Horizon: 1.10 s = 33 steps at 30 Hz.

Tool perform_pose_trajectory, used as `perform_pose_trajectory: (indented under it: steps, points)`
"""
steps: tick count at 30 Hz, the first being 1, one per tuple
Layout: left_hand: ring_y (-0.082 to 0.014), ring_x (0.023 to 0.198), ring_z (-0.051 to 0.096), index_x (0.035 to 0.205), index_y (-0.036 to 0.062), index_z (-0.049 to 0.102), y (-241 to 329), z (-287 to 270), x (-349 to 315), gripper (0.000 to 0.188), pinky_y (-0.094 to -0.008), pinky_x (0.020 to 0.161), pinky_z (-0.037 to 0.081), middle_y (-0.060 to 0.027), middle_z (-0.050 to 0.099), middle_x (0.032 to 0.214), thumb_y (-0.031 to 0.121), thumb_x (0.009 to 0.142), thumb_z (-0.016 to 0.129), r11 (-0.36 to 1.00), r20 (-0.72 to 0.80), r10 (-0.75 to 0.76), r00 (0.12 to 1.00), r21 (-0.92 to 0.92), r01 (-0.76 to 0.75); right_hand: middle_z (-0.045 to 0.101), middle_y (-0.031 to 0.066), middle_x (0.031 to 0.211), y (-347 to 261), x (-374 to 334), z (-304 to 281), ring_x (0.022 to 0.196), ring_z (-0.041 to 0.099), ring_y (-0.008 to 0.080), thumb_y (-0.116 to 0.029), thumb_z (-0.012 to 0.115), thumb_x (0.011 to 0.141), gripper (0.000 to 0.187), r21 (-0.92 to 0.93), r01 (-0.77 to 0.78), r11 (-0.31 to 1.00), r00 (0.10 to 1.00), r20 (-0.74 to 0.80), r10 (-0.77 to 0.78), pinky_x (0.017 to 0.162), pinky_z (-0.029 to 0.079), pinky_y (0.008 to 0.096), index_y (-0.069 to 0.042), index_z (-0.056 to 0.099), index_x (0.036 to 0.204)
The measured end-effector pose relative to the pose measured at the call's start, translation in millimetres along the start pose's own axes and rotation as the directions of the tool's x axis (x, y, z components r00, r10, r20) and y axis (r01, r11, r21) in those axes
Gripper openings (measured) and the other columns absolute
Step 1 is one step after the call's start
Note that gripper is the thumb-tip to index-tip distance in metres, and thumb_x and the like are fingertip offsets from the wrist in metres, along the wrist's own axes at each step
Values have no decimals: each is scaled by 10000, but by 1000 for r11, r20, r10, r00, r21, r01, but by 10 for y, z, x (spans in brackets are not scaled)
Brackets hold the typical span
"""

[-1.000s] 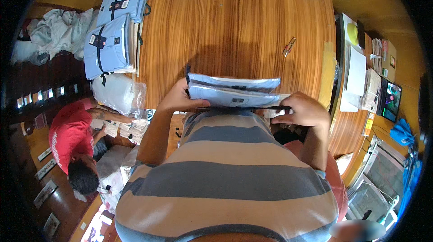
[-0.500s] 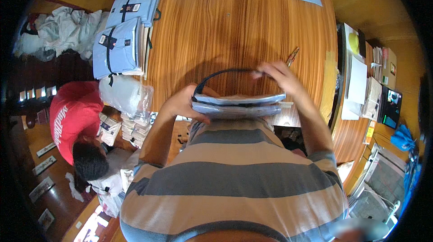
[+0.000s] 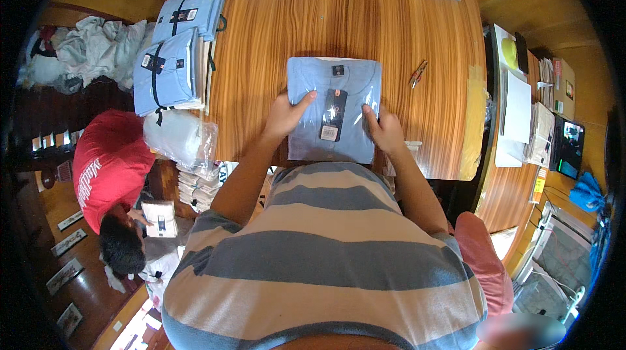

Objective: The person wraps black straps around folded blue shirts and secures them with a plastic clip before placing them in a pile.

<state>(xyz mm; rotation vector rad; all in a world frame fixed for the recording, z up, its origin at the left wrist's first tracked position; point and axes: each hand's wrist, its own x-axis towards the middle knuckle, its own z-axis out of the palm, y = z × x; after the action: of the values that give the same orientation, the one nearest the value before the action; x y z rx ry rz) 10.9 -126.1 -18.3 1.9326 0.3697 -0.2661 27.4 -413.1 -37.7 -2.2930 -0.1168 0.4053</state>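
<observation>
A folded light-blue shirt in a clear plastic bag (image 3: pixel 332 83), with a dark tag in its middle, lies flat on the wooden table (image 3: pixel 313 17) in front of me. My left hand (image 3: pixel 285 115) presses on its left lower part, fingers spread over the plastic. My right hand (image 3: pixel 385 130) rests on its right lower edge. Both forearms reach up from my striped shirt.
Tied stacks of blue packed shirts (image 3: pixel 171 70) sit at the table's left edge, with a clear plastic bag (image 3: pixel 176 138) below them. Small snips (image 3: pixel 418 73) lie to the right. A person in red (image 3: pixel 107 174) crouches at lower left. Papers and a screen (image 3: pixel 566 148) fill the right shelf.
The stack of bagged shirts I held up against my chest has gone down; a bagged shirt now lies flat on the table with both hands pressing on it.
</observation>
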Motion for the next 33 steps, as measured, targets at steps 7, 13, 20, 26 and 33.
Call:
perform_pose_trajectory:
  steps: [7,13,20,26,33]
  points:
    - [-211,912,700,1084,1,737,-719,-203,91,404,-358,791,552,-118,750,1063,384,1055,613,972,-83,-119,989,-212,99,699,344,916,55,-153,-115,936,691,512,-652,470,1010,691,-296,-61,953,989,109,97,842,542,564,4,660,1111]
    - [-68,758,556,1116,55,671,-949,-576,-125,235,-229,621,447,-14,657,901,276,1073,604,800,-101,-219,971,-588,119,721,309,928,4,-265,-290,951,705,487,-731,461,972,745,-401,-133,906,967,150,208,862,546,569,-47,722,1111]
    - [-65,688,484,1220,15,603,-1033,-784,-37,198,-195,569,381,1,585,875,141,1073,561,-128,137,106,985,-980,150,731,261,910,371,-321,-614,904,699,481,-575,516,1027,592,-396,82,914,986,165,-17,845,551,551,-36,760,1002]
    - [-88,671,522,1522,43,437,80,-164,68,469,-255,589,457,18,539,756,168,1081,535,773,638,342,690,-608,179,713,258,865,-627,-174,-970,843,698,464,-452,545,1038,439,-419,119,900,988,141,-65,769,565,546,-58,732,991]
    - [-118,956,635,1215,-17,673,264,774,227,225,-309,869,522,-58,725,1001,55,1015,598,929,537,368,759,-178,-325,719,210,807,-853,-88,-416,782,714,425,-397,629,992,331,-401,241,884,969,53,-240,676,568,536,-75,695,1030]
